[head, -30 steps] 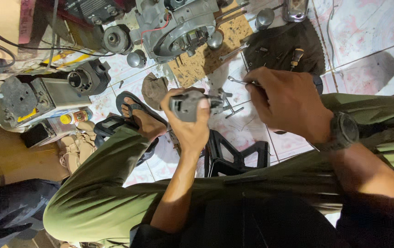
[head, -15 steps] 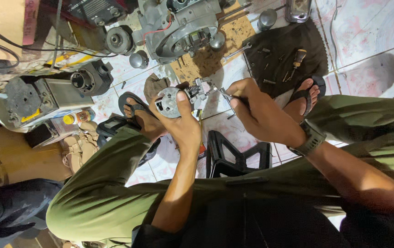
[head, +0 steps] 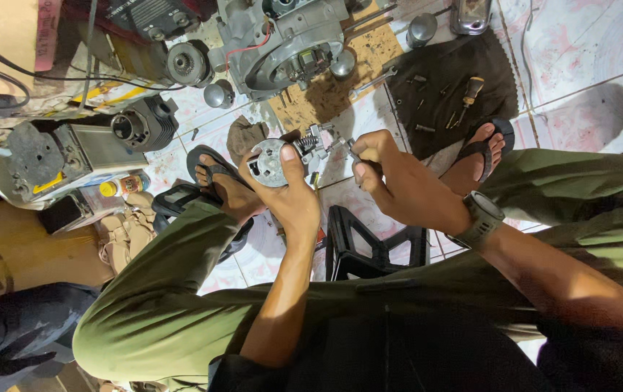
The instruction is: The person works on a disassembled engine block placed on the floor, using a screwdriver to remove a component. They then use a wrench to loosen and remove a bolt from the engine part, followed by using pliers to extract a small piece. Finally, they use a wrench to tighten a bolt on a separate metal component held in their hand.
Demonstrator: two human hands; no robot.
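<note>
My left hand (head: pixel 293 194) grips a round grey metal engine part (head: pixel 271 161) with a small spring and bracket on its right side (head: pixel 316 139), held up over the floor between my knees. My right hand (head: pixel 398 181), with a dark watch (head: pixel 480 220) on the wrist, is closed on a thin metal tool whose tip touches the bracket side of the part. The tool is mostly hidden in my fingers. Both feet in black sandals (head: pixel 213 178) rest on the tiled floor below.
A stripped grey engine case (head: pixel 282 43) sits on cardboard ahead. A dark cloth (head: pixel 449 87) holds a screwdriver and small bits. A cylinder (head: pixel 141 127), a grey finned block (head: pixel 50 156), small round metal caps and a low black stool (head: pixel 369 247) lie around.
Both hands have shifted left and nearer together. The round part is turned so its face shows, and the right hand has closed in against its right side.
</note>
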